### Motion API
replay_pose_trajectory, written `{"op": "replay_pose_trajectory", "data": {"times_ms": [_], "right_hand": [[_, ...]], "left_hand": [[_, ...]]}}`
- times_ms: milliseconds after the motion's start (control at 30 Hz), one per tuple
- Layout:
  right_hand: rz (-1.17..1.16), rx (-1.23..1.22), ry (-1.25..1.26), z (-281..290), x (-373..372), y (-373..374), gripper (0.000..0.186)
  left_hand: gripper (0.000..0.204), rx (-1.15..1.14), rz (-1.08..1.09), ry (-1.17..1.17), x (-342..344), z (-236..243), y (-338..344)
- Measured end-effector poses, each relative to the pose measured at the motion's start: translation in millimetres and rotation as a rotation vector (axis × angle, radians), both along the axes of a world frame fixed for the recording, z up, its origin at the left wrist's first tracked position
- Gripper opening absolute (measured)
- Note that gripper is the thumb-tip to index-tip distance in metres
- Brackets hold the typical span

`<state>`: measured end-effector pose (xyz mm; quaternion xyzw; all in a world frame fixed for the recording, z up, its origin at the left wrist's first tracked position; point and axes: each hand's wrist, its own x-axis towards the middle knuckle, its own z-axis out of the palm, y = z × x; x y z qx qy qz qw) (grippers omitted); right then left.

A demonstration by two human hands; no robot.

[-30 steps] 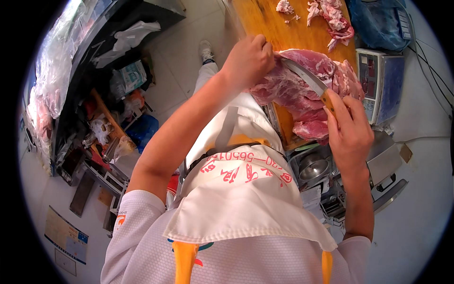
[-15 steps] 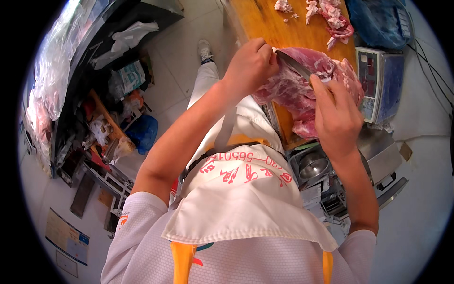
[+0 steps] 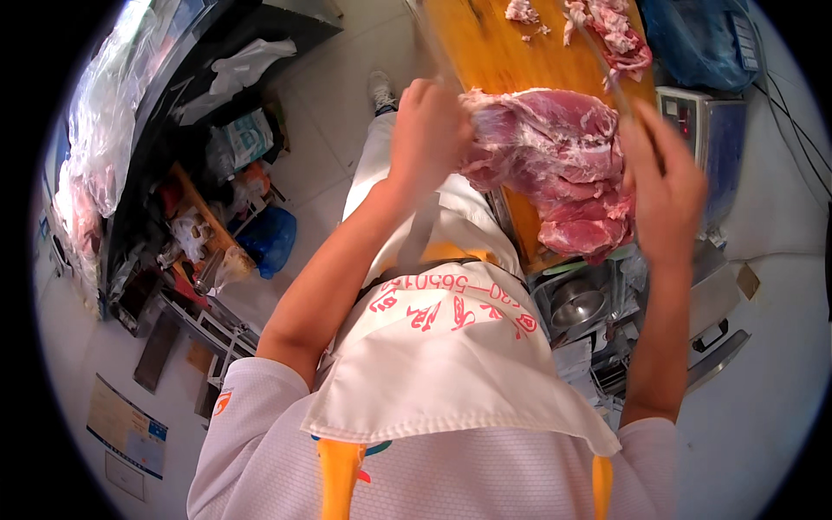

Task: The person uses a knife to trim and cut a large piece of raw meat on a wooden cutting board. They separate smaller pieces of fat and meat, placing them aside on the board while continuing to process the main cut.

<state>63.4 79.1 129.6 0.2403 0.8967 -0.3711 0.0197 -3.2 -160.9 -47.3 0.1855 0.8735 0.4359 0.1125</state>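
A large slab of raw pink meat [image 3: 559,152] with white fat lies on the yellow wooden board [image 3: 485,48]. My left hand [image 3: 425,139], slightly blurred, is curled closed at the slab's left end, gripping its edge. On the slab's right, my right hand [image 3: 663,182] is closed round the wooden handle of a knife [image 3: 607,69], whose motion-blurred blade points up toward small fatty scraps [image 3: 620,43] on the back of the board.
A digital scale [image 3: 719,156] and a blue plastic bag [image 3: 689,48] sit right of the board. Below it are steel bowls [image 3: 572,305]. A dark counter holds plastic wrapping [image 3: 104,139] at left, above cluttered shelving [image 3: 199,234]. A tiled floor [image 3: 329,78] shows between.
The knife has lifted off the slab and swung up and right with my right hand. My left hand has shifted left and down, uncovering more of the meat's left part.
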Motion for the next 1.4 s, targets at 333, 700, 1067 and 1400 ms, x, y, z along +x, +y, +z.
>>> {"op": "replay_pose_trajectory", "data": {"times_ms": [333,700,1067,1400], "right_hand": [[0.119,-0.113,-0.228,-12,84,-15,0.031],[0.312,0.134,-0.16,-46,71,11,0.03],[0.299,0.169,-0.137,-53,61,27,0.027],[0.257,0.03,-0.144,-41,73,3,0.027]], "left_hand": [[0.046,0.093,0.03,-0.148,21,-1,18],[0.043,0.236,0.194,-0.507,31,-6,20],[0.022,0.481,0.309,-0.827,35,-22,3],[0.049,0.205,0.333,-0.838,13,17,21]]}}
